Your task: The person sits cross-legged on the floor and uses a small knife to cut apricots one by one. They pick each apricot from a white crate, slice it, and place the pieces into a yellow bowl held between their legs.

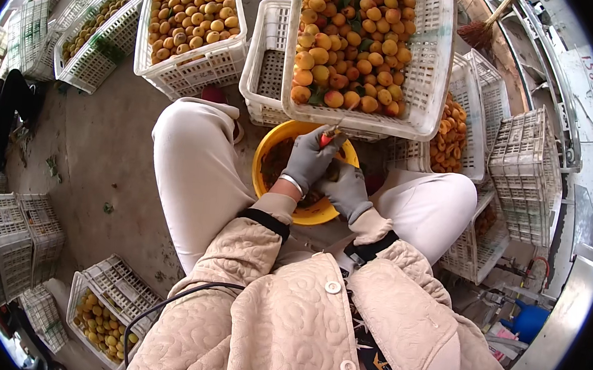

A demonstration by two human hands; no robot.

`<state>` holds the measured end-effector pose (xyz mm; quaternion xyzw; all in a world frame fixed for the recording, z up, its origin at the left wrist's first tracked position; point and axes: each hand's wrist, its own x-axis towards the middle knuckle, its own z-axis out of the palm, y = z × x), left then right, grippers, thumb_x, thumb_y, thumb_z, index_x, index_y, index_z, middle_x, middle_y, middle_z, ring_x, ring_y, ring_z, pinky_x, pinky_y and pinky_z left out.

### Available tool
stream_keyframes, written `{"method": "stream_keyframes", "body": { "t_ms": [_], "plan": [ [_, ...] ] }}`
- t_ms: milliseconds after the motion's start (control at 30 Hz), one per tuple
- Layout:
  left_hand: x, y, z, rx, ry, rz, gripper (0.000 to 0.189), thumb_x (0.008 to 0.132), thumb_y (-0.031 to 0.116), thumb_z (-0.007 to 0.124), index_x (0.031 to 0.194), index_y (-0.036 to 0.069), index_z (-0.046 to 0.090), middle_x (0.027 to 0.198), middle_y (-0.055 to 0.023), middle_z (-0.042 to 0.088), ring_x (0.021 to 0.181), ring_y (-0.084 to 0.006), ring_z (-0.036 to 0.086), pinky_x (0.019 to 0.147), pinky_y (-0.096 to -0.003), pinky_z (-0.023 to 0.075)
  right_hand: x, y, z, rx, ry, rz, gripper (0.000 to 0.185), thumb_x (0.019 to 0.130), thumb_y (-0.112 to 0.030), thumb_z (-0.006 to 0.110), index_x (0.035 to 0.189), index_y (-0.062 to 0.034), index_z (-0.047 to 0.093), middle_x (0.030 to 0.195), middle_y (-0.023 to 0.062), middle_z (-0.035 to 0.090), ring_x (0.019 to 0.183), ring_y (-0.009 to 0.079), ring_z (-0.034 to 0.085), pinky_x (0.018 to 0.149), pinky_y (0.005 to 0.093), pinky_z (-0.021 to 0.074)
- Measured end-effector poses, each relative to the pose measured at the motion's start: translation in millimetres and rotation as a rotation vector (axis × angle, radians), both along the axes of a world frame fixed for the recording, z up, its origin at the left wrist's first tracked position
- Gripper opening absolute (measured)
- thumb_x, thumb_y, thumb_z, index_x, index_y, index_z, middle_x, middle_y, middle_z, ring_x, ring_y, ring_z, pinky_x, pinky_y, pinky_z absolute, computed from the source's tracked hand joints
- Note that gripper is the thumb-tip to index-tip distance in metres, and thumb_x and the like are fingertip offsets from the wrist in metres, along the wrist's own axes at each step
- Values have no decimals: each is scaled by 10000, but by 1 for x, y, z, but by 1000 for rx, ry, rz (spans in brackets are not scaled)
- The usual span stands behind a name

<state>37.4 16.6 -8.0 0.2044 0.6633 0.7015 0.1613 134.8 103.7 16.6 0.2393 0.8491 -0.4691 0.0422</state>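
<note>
Both my hands wear grey gloves and meet above a yellow plastic basin (259, 168) between my knees. My left hand (309, 157) is closed around the red handle of a small tool (326, 139), whose thin tip points up toward the crate. Against it on the right, my right hand (346, 187) has curled fingers around something small and round, mostly hidden, perhaps an apricot. Dark scraps lie inside the basin, partly covered by my hands. Just beyond the basin, a white plastic crate (428, 64) holds whole apricots (354, 39) with some green leaves among them.
A crate of opened, pitted apricots (448, 140) stands at the right. More apricot crates stand at the upper left (201, 65) and lower left (131, 289). Stacked crates (525, 173) rise at the far right, near a broom (476, 34). A dark cable (159, 302) crosses by my left sleeve.
</note>
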Motion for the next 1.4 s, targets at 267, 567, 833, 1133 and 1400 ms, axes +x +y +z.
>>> {"method": "stream_keyframes", "body": {
  "t_ms": [267, 567, 833, 1133, 1400],
  "plan": [
    [-2, -12, -9, -216, -341, -348, 236, 977, 219, 674, 1117, 29, 675, 993, -15, 684, 864, -79, 594, 779, -249, 502, -3, 22, -6, 25, 122, -116, 486, 747, -207, 750, 1178, -38, 601, 982, 180, 691, 908, 276, 677, 835, 353, 523],
    [-12, -23, 33, -548, 215, -248, 377, 922, 385, 658, 1103, 55, 631, 928, -250, 684, 923, -439, 649, 800, -487, 512, 19, 93, 94, 157, 97, -2, 465, 785, -175, 729, 1200, -50, 560, 930, 121, 672, 851, 227, 648, 810, 349, 514],
    [-8, -19, 57, -464, 184, -124, 336, 945, 370, 644, 1023, 44, 613, 851, -242, 673, 854, -453, 645, 727, -510, 494, -38, 156, 148, 1104, 44, -221, 527, 850, -298, 769, 1293, -97, 565, 1325, 158, 550, 1252, 330, 471, 1080, 472, 382],
    [-12, -18, 48, -291, 40, -25, 260, 964, 225, 649, 1083, -6, 646, 819, -112, 701, 729, -162, 656, 701, -319, 520, -166, 93, 46, 713, -421, 514, 384, 958, -321, 567, 1317, -187, 591, 1309, 152, 628, 1245, 382, 543, 1019, 478, 442],
    [-12, -13, 27, 193, -316, 122, 323, 1052, 290, 556, 1111, -26, 591, 927, -39, 651, 809, -117, 579, 713, -265, 481, -156, 91, 31, 673, -222, 351, 415, 893, -281, 624, 1229, -48, 558, 1169, 220, 651, 1122, 414, 602, 965, 470, 471]
  ]
}}
